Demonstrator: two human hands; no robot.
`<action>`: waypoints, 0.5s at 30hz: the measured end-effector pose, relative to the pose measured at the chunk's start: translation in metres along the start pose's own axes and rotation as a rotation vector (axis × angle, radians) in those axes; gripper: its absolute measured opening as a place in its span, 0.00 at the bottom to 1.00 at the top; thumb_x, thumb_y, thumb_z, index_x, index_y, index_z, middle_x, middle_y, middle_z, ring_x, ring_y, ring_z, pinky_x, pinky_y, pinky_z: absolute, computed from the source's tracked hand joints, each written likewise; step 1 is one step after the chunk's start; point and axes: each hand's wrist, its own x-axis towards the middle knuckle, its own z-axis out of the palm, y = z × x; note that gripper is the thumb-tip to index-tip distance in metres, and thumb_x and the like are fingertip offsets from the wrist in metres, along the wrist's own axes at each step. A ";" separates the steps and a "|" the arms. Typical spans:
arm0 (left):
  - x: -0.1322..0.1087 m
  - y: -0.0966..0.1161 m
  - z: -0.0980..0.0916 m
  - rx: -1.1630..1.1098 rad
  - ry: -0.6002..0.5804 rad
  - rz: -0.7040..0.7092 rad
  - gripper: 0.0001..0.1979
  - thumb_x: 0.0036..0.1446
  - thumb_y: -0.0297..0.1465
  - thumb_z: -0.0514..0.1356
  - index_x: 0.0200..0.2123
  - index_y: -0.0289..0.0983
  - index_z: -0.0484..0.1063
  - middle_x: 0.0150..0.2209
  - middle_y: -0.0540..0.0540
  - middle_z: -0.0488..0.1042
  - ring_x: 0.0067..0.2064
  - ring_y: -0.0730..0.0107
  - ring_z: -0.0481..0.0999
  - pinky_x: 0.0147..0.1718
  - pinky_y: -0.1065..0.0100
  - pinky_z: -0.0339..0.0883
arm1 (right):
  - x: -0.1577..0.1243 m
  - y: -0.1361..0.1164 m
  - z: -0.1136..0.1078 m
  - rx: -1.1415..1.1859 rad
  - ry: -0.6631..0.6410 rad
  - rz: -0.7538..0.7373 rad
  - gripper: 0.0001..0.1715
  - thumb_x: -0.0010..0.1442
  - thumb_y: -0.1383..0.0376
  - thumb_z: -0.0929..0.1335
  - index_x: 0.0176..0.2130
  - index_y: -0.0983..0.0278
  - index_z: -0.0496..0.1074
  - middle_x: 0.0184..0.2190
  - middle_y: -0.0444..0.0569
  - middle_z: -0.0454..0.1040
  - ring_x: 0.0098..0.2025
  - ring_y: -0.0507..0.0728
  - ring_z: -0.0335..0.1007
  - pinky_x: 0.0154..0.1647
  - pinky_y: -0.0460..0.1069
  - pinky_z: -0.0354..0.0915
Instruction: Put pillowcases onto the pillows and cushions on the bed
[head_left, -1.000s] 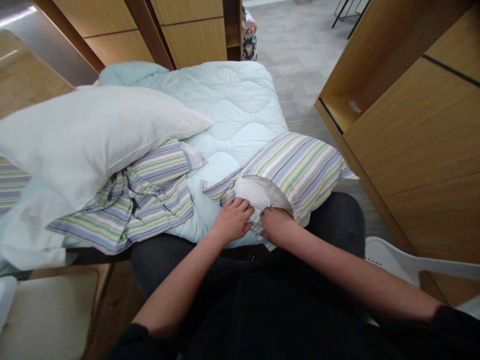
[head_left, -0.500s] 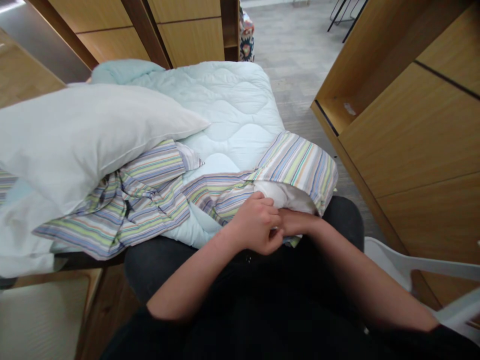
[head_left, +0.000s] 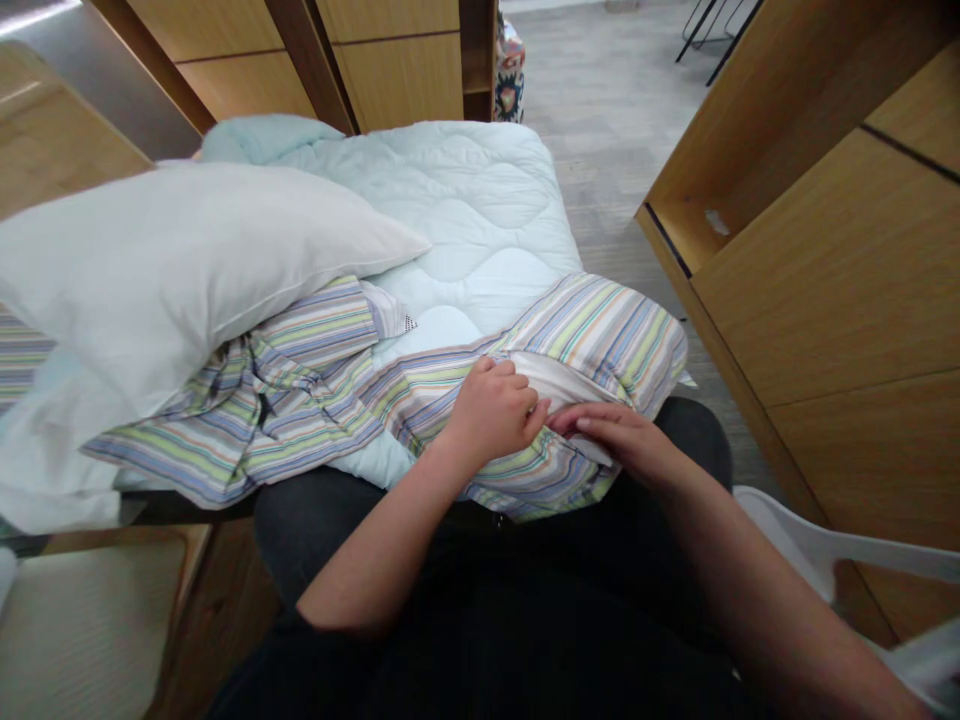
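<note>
A striped fabric cover lies across my lap and the edge of the quilt, its right end plumped up. Its long opening shows white material inside. My left hand is closed, gripping the cover at the left end of the opening. Close beside it, my right hand has its fingers and thumb drawn together on the opening's near edge. The fingertips of both hands nearly meet, and what lies right between them is hard to see.
A pale blue quilt spreads ahead. On the left a white pillow rests over crumpled striped cloth. Wooden cabinets stand at right and behind. A white chair is at my right, a pale seat at lower left.
My right hand has come out of the cover's opening and now holds its near edge. That near edge is pulled down over my lap. My left hand has shifted slightly left and up.
</note>
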 end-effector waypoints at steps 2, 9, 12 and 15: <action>-0.011 -0.001 -0.001 -0.006 -0.023 0.017 0.22 0.74 0.39 0.56 0.29 0.37 0.81 0.31 0.42 0.80 0.42 0.56 0.76 0.44 0.50 0.59 | -0.002 -0.007 -0.006 0.114 -0.146 0.106 0.18 0.67 0.69 0.64 0.43 0.63 0.84 0.44 0.50 0.86 0.47 0.59 0.82 0.52 0.50 0.73; -0.024 0.015 -0.011 -0.057 -0.018 0.057 0.20 0.74 0.38 0.57 0.30 0.38 0.79 0.32 0.44 0.79 0.41 0.58 0.74 0.43 0.51 0.59 | -0.009 -0.032 -0.021 -0.241 -0.162 0.274 0.16 0.65 0.70 0.64 0.39 0.63 0.82 0.40 0.52 0.84 0.43 0.60 0.79 0.47 0.50 0.69; -0.027 0.017 -0.010 -0.058 -0.002 0.078 0.20 0.74 0.37 0.57 0.29 0.38 0.79 0.32 0.44 0.79 0.41 0.58 0.74 0.43 0.51 0.59 | -0.015 -0.039 -0.010 -0.485 -0.233 0.219 0.18 0.70 0.65 0.64 0.39 0.65 0.83 0.40 0.58 0.84 0.42 0.63 0.80 0.47 0.54 0.70; -0.027 0.026 -0.002 -0.076 0.022 0.158 0.20 0.74 0.36 0.57 0.28 0.38 0.78 0.30 0.44 0.78 0.40 0.59 0.74 0.42 0.51 0.59 | -0.005 -0.028 0.003 -0.446 -0.438 0.187 0.17 0.69 0.68 0.64 0.37 0.66 0.83 0.39 0.58 0.85 0.38 0.62 0.80 0.45 0.53 0.72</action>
